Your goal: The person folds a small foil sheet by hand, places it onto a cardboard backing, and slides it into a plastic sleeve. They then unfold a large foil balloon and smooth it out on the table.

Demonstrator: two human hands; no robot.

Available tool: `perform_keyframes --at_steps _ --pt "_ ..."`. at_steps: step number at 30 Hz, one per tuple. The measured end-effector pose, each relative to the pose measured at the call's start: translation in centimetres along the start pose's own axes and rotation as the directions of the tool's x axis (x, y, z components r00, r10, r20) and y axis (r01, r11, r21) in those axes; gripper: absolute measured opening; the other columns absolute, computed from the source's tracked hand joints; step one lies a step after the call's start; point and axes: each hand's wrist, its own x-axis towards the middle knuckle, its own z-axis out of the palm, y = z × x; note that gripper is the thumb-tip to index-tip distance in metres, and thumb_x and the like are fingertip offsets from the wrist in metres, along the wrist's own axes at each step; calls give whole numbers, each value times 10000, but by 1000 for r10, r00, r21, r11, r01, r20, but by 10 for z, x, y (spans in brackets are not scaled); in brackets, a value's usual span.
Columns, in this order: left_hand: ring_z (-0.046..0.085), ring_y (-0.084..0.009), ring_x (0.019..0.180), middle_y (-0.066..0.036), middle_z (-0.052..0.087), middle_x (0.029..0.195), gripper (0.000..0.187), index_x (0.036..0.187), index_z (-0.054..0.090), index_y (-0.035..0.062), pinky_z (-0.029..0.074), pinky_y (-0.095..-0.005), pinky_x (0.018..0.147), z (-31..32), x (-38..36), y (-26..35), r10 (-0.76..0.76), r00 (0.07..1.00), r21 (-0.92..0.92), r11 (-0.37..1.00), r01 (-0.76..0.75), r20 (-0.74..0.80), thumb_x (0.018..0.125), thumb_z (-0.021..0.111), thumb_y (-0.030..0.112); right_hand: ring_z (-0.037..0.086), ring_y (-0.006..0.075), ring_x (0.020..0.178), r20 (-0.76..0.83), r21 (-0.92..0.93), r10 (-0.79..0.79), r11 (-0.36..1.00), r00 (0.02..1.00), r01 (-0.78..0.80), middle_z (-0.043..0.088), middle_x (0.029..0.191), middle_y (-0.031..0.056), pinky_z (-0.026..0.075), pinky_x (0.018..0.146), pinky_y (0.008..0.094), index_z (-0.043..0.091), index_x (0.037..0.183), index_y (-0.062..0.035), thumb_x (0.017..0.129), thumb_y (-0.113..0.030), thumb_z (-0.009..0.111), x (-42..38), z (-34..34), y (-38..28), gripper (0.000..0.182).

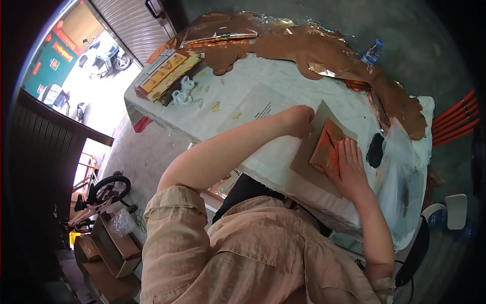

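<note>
Near the front edge of the table (pixel 283 86), the right hand (pixel 349 167) lies flat and open on the orange-red sheet (pixel 326 147) upon a grey card (pixel 309 157), while the left hand (pixel 299 120), fingers curled, pinches the card's far edge.

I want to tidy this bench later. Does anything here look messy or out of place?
Yes. Crumpled copper foil sheets sprawl across the far side of the table, some hanging over its edge. Small scraps lie scattered near the white rings. The left hand and right hand rest on the orange-red sheet.
</note>
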Motion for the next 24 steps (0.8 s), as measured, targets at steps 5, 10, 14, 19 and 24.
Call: perform_keyframes --at_steps 5,10,14,19,24 --pt "677 -246 679 -135 678 739 260 822 605 12 538 -364 629 -10 -9 -21 -85 994 -25 996 84 -71 769 700 247 77 356 1445 -46 74 13 997 999 -10 120 1539 238 64 1165 465 144 1470 36 875 -397 561 15 7 -16 846" --pt "621 -311 869 -149 621 894 251 838 609 34 501 -417 747 6 -32 -47 176 857 274 961 -43 -484 798 664 276 74 347 1447 -102 123 8 992 995 5 122 1544 223 73 1163 477 148 1481 3 845 -417 604 15 13 -16 889" --pt "546 -307 906 -115 536 933 235 920 563 65 452 -421 755 22 -43 -49 297 766 525 849 62 -571 817 656 255 109 338 1442 -140 120 -9 992 990 26 152 1536 219 87 1159 492 195 1465 13 838 -472 594 14 16 -15 887" --pt "528 -306 931 -108 514 959 251 955 535 70 434 -413 788 28 -39 -49 305 774 501 865 18 -554 830 649 255 139 345 1435 -141 112 -15 993 990 31 193 1521 229 90 1156 501 230 1451 31 839 -527 569 14 17 -15 895" --pt "532 -307 927 -111 529 938 222 933 545 60 437 -410 785 20 -30 -56 295 768 483 876 21 -568 832 641 233 140 352 1433 -139 112 -27 993 990 43 200 1518 235 91 1155 501 229 1451 35 843 -542 557 10 18 -13 900"
